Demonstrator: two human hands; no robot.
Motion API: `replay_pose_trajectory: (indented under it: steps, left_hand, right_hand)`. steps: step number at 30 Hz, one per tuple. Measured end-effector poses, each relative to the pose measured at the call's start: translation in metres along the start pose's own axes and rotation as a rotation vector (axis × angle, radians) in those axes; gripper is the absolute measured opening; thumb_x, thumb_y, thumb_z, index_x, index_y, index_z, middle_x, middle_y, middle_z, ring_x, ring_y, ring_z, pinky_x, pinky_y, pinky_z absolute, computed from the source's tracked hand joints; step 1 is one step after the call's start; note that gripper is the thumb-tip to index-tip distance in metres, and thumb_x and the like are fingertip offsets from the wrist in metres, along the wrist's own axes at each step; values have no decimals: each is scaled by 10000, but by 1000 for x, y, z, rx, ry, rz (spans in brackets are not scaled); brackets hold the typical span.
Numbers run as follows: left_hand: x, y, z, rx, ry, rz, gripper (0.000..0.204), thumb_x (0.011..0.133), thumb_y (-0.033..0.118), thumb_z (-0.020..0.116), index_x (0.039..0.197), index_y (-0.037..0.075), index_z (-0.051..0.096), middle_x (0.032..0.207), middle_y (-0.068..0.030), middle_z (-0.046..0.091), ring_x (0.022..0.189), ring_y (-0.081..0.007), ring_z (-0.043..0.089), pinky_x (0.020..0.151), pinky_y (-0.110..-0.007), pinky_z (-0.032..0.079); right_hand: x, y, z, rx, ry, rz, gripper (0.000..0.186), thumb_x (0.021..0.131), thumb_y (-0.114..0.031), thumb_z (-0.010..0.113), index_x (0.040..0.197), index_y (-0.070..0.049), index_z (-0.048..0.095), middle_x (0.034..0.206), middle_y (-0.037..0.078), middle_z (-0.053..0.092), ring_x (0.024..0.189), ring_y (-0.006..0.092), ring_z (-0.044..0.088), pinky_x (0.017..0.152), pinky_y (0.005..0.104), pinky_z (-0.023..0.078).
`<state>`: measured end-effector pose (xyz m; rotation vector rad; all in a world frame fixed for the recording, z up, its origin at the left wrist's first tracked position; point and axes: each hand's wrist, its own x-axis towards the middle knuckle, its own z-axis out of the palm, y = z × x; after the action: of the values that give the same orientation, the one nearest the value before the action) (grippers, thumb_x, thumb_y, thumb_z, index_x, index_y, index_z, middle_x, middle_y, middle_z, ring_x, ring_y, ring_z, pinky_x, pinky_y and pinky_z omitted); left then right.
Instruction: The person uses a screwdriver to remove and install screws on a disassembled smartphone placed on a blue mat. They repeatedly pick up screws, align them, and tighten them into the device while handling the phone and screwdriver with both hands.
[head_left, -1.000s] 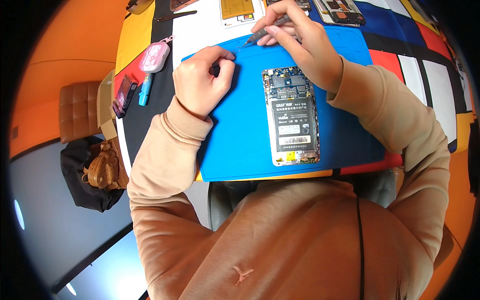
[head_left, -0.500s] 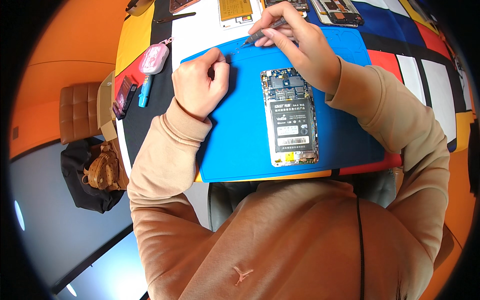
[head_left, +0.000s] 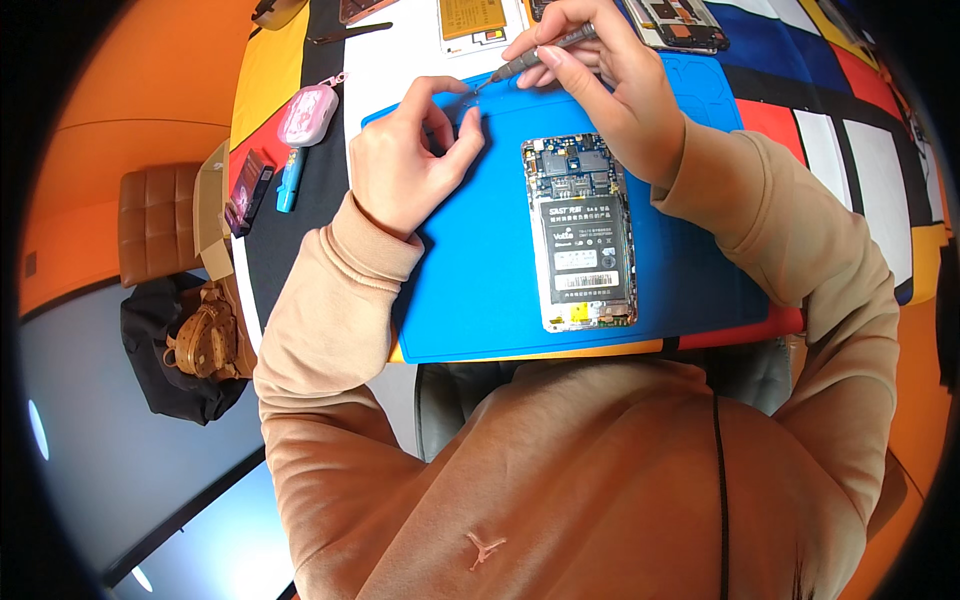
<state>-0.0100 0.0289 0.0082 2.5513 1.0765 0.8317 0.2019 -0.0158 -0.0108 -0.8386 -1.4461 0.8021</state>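
My right hand (head_left: 620,95) grips a slim dark-grey screwdriver (head_left: 525,65), its thin tip pointing down and left at the far edge of the blue mat (head_left: 480,290). By that tip lie tiny bits (head_left: 473,101), perhaps screws, too small to make out. Beside them is my left hand (head_left: 410,150), thumb and index finger spread apart with nothing visible between them, the other fingers curled. Nearer to me on the mat rests an opened smartphone (head_left: 585,250), its black battery and blue circuit board exposed. Neither hand touches the phone.
Left of the mat are a pink-white earphone case (head_left: 308,115), a blue tube (head_left: 290,182) and a small dark box (head_left: 247,195). Tweezers (head_left: 350,34) lie at the far left. Along the far side sit a gold battery (head_left: 472,17) and another opened phone (head_left: 678,22).
My left hand has opened from a loose fist, thumb and index finger reaching right toward the screwdriver tip. The screwdriver tip has shifted slightly left; the phone stays put.
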Motion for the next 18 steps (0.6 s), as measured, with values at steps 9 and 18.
replay_pose_trajectory:
  steps: [9,18]
  left_hand:
    - [-1,-5,3,19,-21,50,222,897,307,739,1007,122,689,592,-11,631,474,-116,600,440,-229,462]
    - [-1,-7,5,25,1,54,171,901,284,737,948,124,701,588,-13,629,482,-119,603,446,-239,468]
  right_hand:
    - [-3,1,0,51,-61,6,159,990,15,485,1147,5,462,1038,110,610,922,139,637,847,275,530]
    - [-4,1,-1,38,-80,-15,142,992,10,481,1132,4,455,1049,122,614,922,144,638,846,278,533]
